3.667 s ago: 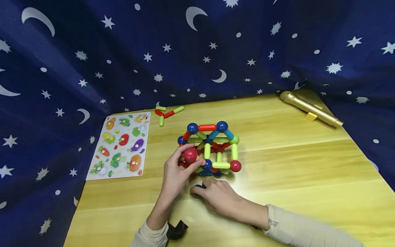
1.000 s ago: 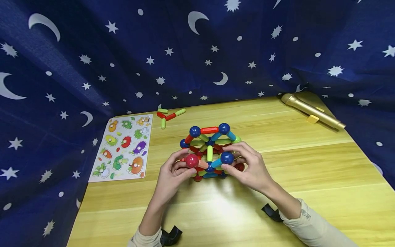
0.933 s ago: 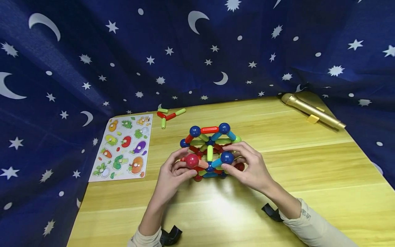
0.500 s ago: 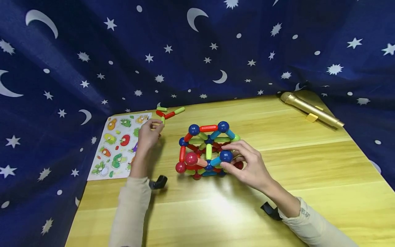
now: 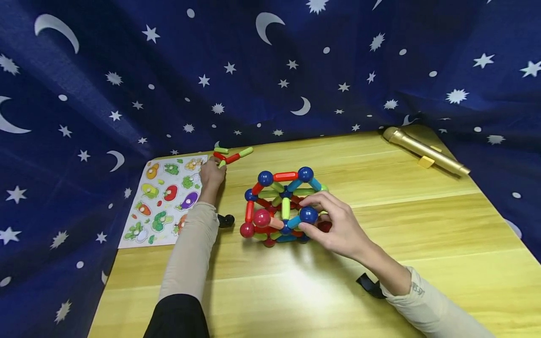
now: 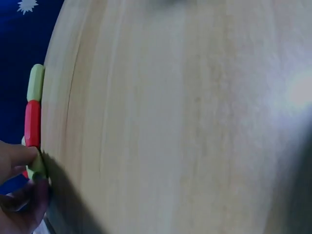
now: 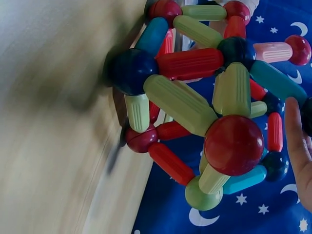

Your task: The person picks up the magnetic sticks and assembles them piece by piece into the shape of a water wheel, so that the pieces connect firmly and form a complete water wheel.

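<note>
My left hand [image 5: 212,176] is stretched to the far left of the table. In the left wrist view its thumb and finger pinch a light green magnetic rod [image 6: 37,166] beside a red rod [image 6: 32,123]. My right hand [image 5: 341,230] holds a dark blue ball [image 5: 308,215] between thumb and fingers. That ball ends a light blue rod [image 5: 294,222] on a magnetic ball-and-stick frame [image 5: 285,176], which stands mid-table. A peach rod with a red ball [image 5: 262,218] sticks out from the same front joint. The right wrist view shows the frame's red, green and blue rods from the side.
A vegetable puzzle board [image 5: 170,234] lies at the left, partly under the left arm. Loose rods [image 5: 246,151] lie by the back edge near the starry curtain [image 5: 270,70]. At the back right is a gold microphone [image 5: 427,150] with a yellow piece beneath it.
The right hand came up from the table with a blue ball on a light blue rod, now at the frame's front. My left hand left the frame and reached to the loose rods.
</note>
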Available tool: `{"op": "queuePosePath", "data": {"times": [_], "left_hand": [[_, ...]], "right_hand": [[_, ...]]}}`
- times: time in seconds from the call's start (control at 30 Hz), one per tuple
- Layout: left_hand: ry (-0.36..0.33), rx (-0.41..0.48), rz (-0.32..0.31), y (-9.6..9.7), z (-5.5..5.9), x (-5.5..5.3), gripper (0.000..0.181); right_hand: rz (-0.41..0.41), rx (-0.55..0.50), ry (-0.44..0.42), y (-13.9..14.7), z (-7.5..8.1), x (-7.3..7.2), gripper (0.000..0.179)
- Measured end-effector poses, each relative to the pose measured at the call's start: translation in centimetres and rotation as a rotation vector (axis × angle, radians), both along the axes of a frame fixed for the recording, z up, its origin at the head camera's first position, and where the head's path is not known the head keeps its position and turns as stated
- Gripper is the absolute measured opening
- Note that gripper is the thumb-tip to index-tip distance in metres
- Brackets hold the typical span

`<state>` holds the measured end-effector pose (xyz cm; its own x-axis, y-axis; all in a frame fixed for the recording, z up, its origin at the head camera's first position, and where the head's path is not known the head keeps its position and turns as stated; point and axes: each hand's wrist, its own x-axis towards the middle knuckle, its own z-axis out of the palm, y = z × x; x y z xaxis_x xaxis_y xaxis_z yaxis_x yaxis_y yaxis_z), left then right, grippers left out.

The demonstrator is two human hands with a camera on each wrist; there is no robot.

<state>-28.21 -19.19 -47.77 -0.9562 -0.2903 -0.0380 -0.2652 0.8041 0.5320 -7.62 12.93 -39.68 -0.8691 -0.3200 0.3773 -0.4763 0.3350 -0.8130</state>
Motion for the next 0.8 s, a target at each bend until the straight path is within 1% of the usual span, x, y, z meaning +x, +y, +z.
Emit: {"op": "queuePosePath", "data": {"times": [0.07, 0.13, 0.23, 0.33, 0.4, 0.43, 0.47, 0.5, 0.53, 0.6, 0.63, 0.67, 0.73, 0.8], "left_hand": [[0.009, -0.005, -0.026, -0.2, 0.1, 0.0, 0.03], [-0.006, -0.004, -0.051, -0.5, 0.2, 0.0, 0.035], [-0.061, 0.004, -0.082, -1.0, 0.3, 0.0, 0.044], [-0.112, 0.028, -0.092, -1.7, 0.5, 0.2, 0.049], [-0.105, 0.082, -0.077, -1.9, 0.9, 0.8, 0.049], [-0.088, 0.134, -0.066, -2.0, 1.2, 1.3, 0.049], [-0.066, 0.196, -0.055, -1.9, 1.6, 2.1, 0.048], [-0.037, 0.255, -0.055, -1.7, 2.1, 3.0, 0.047], [-0.005, 0.338, -0.069, -1.4, 2.7, 4.2, 0.045], [0.049, 0.515, -0.135, -0.5, 3.9, 7.2, 0.042], [0.062, 0.586, -0.181, 0.0, 4.5, 9.0, 0.041], [0.069, 0.639, -0.231, 0.5, 5.0, 10.7, 0.041], [0.084, 0.71, -0.338, 1.3, 5.5, 14.1, 0.04], [0.111, 0.71, -0.397, 2.0, 5.7, 16.8, 0.038]], "right_hand": [[-0.006, 0.008, 0.001, 0.0, 0.0, 0.0, 0.038], [-0.011, 0.011, 0.01, 0.1, -0.1, -0.1, 0.038], [-0.012, 0.01, 0.03, 0.1, -0.3, -0.1, 0.037], [-0.014, 0.011, 0.051, 0.1, -0.4, -0.1, 0.037], [-0.015, 0.013, 0.06, 0.1, -0.5, -0.1, 0.036], [-0.015, 0.015, 0.061, 0.1, -0.5, -0.1, 0.036], [-0.014, 0.019, 0.062, 0.1, -0.5, 0.0, 0.035], [-0.015, 0.022, 0.061, 0.1, -0.5, 0.0, 0.035], [-0.014, 0.023, 0.061, 0.1, -0.5, 0.1, 0.035], [-0.013, 0.025, 0.06, 0.1, -0.5, 0.1, 0.034], [-0.013, 0.026, 0.061, 0.1, -0.5, 0.1, 0.034], [-0.013, 0.027, 0.066, 0.1, -0.5, 0.1, 0.033], [-0.013, 0.032, 0.078, 0.1, -0.5, 0.1, 0.034], [-0.017, 0.038, 0.091, 0.2, -0.4, 0.0, 0.034]]}}
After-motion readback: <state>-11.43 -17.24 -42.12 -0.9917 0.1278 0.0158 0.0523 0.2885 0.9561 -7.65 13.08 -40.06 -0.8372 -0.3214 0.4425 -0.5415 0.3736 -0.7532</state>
